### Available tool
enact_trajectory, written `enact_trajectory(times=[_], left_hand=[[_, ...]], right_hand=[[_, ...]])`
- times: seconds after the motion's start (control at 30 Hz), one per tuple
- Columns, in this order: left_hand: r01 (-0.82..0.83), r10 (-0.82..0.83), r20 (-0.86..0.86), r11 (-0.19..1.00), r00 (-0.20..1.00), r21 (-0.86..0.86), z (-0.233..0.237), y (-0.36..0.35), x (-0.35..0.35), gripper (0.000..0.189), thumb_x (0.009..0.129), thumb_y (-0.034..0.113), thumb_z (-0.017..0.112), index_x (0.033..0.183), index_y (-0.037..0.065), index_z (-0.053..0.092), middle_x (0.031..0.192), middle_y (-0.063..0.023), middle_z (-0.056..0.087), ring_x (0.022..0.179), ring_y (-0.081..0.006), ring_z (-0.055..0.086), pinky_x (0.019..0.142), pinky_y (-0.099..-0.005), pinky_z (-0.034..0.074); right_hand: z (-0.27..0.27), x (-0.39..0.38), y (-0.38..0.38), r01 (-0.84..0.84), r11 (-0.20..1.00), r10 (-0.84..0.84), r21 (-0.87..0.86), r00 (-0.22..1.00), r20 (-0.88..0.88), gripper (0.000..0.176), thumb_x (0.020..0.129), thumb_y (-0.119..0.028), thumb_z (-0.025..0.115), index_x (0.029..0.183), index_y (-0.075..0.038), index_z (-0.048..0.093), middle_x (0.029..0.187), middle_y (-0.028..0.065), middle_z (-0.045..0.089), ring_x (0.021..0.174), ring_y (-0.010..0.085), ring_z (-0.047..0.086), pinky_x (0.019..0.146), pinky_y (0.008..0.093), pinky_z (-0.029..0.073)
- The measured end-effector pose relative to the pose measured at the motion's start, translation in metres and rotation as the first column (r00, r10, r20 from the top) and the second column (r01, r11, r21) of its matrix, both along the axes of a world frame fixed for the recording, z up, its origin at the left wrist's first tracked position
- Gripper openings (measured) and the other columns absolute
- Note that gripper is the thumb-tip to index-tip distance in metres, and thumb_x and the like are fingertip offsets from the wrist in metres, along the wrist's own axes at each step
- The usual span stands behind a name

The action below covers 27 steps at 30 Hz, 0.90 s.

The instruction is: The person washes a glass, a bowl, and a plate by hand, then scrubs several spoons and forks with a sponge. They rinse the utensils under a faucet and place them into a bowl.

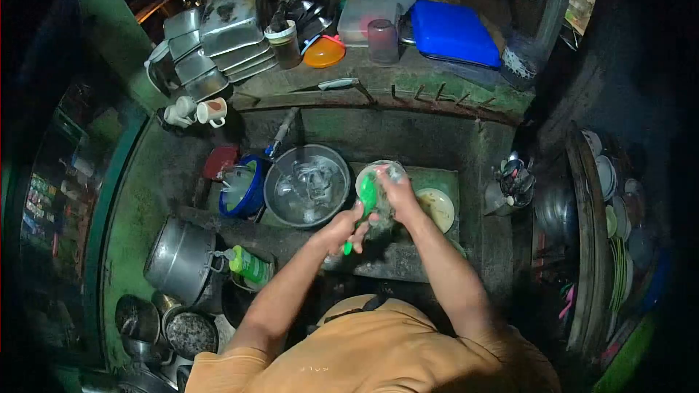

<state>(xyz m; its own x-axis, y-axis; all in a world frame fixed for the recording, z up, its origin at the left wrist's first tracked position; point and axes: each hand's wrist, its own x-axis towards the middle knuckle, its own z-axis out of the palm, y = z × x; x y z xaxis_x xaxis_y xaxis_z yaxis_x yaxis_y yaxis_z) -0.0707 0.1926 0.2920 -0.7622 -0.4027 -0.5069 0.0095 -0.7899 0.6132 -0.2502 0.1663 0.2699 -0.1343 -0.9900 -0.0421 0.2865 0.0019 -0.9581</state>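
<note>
My left hand [341, 231] is closed around the handle of a green plastic serving spoon [368, 191], its bowl end pointing up and away from me. Close against the spoon's bowl is my right hand [396, 193], fingers curled on a pale, wet-looking scrubber-like thing whose kind I cannot make out. Behind both hands sits a light round bowl [363, 169], partly covered by them. To the right, a pale plate [437, 207] with murky liquid lies in the sink. On the left stands a grey basin [272, 191] of water beneath a tap pipe [284, 131].
A blue bucket [255, 188] with a dipper stands left of the basin. Nearer me are a large pot [178, 258] and a green bottle [250, 266]. A knife [339, 84] lies on the ledge below stacked metal pans [233, 18] and a blue lid [455, 33]. A cutlery holder [500, 196] stands right.
</note>
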Motion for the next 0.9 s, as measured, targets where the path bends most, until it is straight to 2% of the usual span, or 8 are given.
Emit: enact_trajectory(times=[0.1, 0.33, 0.4, 0.53, 0.6, 0.77, 0.83, 0.9], left_hand=[[-0.150, 0.308, 0.229, 0.838, 0.924, -0.524, 0.003, 0.005, -0.017, 0.033, 0.099, 0.032, 0.039, 0.123, 0.010, 0.046, 0.082, -0.0003, 0.053, 0.051, -0.0078, 0.043, 0.043, -0.0231, 0.040], [0.016, 0.367, 0.294, 0.601, 0.883, -0.799, -0.024, -0.001, -0.032, 0.033, 0.091, 0.010, 0.048, 0.123, 0.005, 0.047, 0.091, -0.0064, 0.055, 0.075, -0.0136, 0.051, 0.064, -0.0282, 0.043], [0.149, 0.375, 0.385, 0.524, 0.843, -0.838, -0.034, -0.015, -0.032, 0.038, 0.083, 0.004, 0.052, 0.120, -0.001, 0.048, 0.104, -0.0160, 0.058, 0.098, -0.0244, 0.054, 0.086, -0.0363, 0.043], [0.043, 0.435, 0.214, 0.370, 0.875, -0.928, -0.020, 0.011, -0.030, 0.054, 0.079, 0.002, 0.056, 0.132, 0.002, 0.042, 0.116, -0.0186, 0.055, 0.107, -0.0239, 0.053, 0.091, -0.0339, 0.041], [-0.023, 0.404, 0.112, 0.315, 0.908, -0.949, -0.017, 0.004, -0.025, 0.055, 0.080, 0.001, 0.058, 0.131, 0.003, 0.041, 0.115, -0.0181, 0.055, 0.105, -0.0245, 0.053, 0.089, -0.0353, 0.042], [-0.270, 0.468, 0.065, 0.611, 0.881, -0.744, -0.011, -0.026, -0.016, 0.064, 0.087, -0.001, 0.052, 0.143, 0.010, 0.023, 0.099, -0.0102, 0.053, 0.062, -0.0149, 0.051, 0.056, -0.0315, 0.045], [-0.411, 0.439, -0.085, 0.731, 0.894, -0.545, -0.020, -0.037, -0.009, 0.064, 0.091, 0.003, 0.048, 0.146, 0.015, 0.017, 0.090, -0.0069, 0.050, 0.054, -0.0117, 0.043, 0.047, -0.0275, 0.039], [-0.390, 0.330, -0.379, 0.916, 0.865, -0.093, -0.037, -0.058, 0.012, 0.057, 0.095, 0.015, 0.046, 0.146, 0.022, 0.019, 0.080, -0.0034, 0.046, 0.052, -0.0093, 0.036, 0.043, -0.0224, 0.032]], right_hand=[[-0.019, -0.007, -0.013, 0.061, 0.973, 0.011, 0.221, 0.950, -0.313, 0.028, 0.086, -0.024, 0.063, 0.099, 0.001, 0.061, 0.092, 0.0097, 0.065, 0.084, 0.0205, 0.061, 0.075, 0.0350, 0.048], [0.009, -0.002, -0.006, 0.199, 0.978, -0.133, 0.071, 0.842, -0.522, 0.029, 0.085, -0.024, 0.061, 0.098, 0.002, 0.062, 0.098, 0.0194, 0.065, 0.094, 0.0321, 0.062, 0.082, 0.0396, 0.047], [0.014, 0.028, 0.009, 0.180, 0.882, -0.433, -0.436, 0.675, -0.597, 0.025, 0.085, -0.022, 0.061, 0.091, 0.001, 0.065, 0.091, 0.0194, 0.066, 0.088, 0.0357, 0.062, 0.079, 0.0400, 0.047], [0.026, -0.010, -0.018, 0.136, 0.970, -0.041, 0.203, 0.909, -0.414, 0.024, 0.085, -0.020, 0.063, 0.097, 0.001, 0.064, 0.087, 0.0156, 0.067, 0.089, 0.0244, 0.063, 0.077, 0.0365, 0.048], [0.010, -0.006, -0.020, 0.120, 0.988, -0.071, 0.095, 0.909, -0.410, 0.024, 0.085, -0.021, 0.063, 0.097, 0.000, 0.064, 0.088, 0.0142, 0.066, 0.088, 0.0213, 0.063, 0.076, 0.0358, 0.048], [-0.014, 0.007, -0.037, 0.170, 0.968, -0.250, -0.187, 0.744, -0.619, 0.019, 0.086, -0.020, 0.062, 0.093, -0.002, 0.062, 0.092, 0.0073, 0.063, 0.084, 0.0191, 0.060, 0.078, 0.0354, 0.048], [-0.018, -0.007, -0.055, 0.250, 0.961, -0.263, 0.116, 0.957, 0.123, 0.016, 0.089, -0.023, 0.059, 0.091, -0.007, 0.059, 0.085, 0.0051, 0.062, 0.077, 0.0180, 0.058, 0.069, 0.0333, 0.048], [0.018, -0.004, -0.042, 0.299, 0.918, -0.372, 0.258, 0.876, 0.306, 0.018, 0.088, -0.026, 0.058, 0.093, -0.008, 0.058, 0.086, 0.0067, 0.061, 0.079, 0.0212, 0.058, 0.072, 0.0359, 0.048]])
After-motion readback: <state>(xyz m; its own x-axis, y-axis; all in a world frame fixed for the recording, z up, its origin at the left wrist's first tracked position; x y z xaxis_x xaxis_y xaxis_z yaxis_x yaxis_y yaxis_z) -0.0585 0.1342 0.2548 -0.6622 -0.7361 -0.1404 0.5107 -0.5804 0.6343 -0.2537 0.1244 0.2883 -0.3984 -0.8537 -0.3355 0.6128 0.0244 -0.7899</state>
